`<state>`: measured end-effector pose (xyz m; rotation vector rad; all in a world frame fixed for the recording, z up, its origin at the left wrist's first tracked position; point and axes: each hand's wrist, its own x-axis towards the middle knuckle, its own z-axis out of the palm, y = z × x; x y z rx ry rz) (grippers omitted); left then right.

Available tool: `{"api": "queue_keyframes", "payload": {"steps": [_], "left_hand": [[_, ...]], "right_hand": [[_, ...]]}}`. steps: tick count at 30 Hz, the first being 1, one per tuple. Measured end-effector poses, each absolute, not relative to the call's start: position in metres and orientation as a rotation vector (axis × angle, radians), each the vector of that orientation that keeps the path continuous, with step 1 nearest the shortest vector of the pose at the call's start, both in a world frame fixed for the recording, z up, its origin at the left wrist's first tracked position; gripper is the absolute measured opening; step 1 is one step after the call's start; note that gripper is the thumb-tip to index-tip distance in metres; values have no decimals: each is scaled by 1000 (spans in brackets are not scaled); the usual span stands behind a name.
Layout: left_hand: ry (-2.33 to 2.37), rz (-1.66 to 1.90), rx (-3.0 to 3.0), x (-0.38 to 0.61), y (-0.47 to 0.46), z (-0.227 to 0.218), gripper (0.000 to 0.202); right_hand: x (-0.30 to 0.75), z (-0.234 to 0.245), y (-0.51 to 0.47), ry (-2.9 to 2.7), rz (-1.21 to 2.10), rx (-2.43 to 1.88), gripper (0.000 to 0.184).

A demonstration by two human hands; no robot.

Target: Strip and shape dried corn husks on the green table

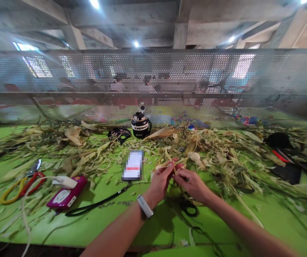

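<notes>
My left hand [162, 179], with a grey-white band on its wrist, is closed with thumb and finger pinched on a pale strip of dried corn husk [163, 165]. Close beside it, my right hand [192, 182] pinches the same husk; its fingertips almost meet those of the left. Fingers partly cover the husk between the hands. Black-handled scissors [190, 208] lie on the table just below my right hand, their blades mostly hidden. A phone [133, 165] with a lit screen and a black wrist strap [97, 204] rests to the left of my hands.
Husk scraps [223, 153] cover much of the green table [70, 232]. At left lie red-and-yellow-handled scissors [22, 189] and a magenta power socket [68, 194] with a white plug. A black jug [140, 125] stands before a perforated metal screen [169, 82]; people sit beyond it.
</notes>
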<state>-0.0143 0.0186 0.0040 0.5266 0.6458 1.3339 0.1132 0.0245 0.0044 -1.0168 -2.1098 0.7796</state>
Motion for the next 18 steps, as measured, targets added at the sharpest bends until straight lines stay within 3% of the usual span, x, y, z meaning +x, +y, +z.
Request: {"api": "queue_keyframes", "payload": {"steps": [8,18], "left_hand": [[701,1303,442,-21,24,9,25],[605,1385,461,-20,23,8,27]], "right_hand": [[118,8,27,-2187,1015,-1011,37],[114,7,23,-2116,1153,-1053,38]]}}
